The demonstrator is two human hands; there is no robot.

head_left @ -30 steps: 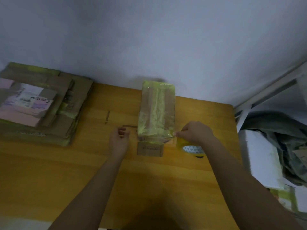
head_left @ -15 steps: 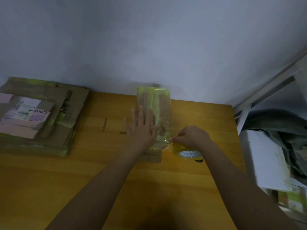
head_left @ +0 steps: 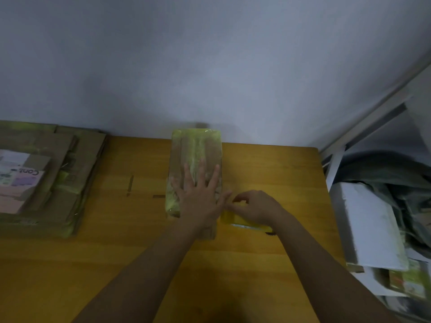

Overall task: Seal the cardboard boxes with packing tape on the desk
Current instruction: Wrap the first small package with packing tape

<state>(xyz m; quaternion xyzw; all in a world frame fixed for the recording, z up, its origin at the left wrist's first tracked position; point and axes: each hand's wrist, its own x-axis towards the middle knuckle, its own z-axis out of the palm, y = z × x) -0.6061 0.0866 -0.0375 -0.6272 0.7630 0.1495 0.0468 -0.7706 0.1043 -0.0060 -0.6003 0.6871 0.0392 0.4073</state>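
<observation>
A narrow cardboard box (head_left: 195, 150), wrapped in yellowish packing tape, stands on the wooden desk (head_left: 116, 264) near the wall. My left hand (head_left: 198, 194) lies flat on its top, fingers spread and straight. Right beside the box's near right corner, my right hand (head_left: 254, 206) curls its fingers round the yellow tape roll (head_left: 242, 220), which rests on the desk. The hand hides most of the roll.
A stack of flattened, taped cardboard boxes (head_left: 46, 178) with a pink label lies at the desk's left end. A white metal rack (head_left: 363, 127) with white boards and grey cloth stands past the desk's right edge. The wall runs right behind the box.
My left hand rose from the desk beside the box and now presses flat on the box top. My right hand stayed at the tape roll by the box corner.
</observation>
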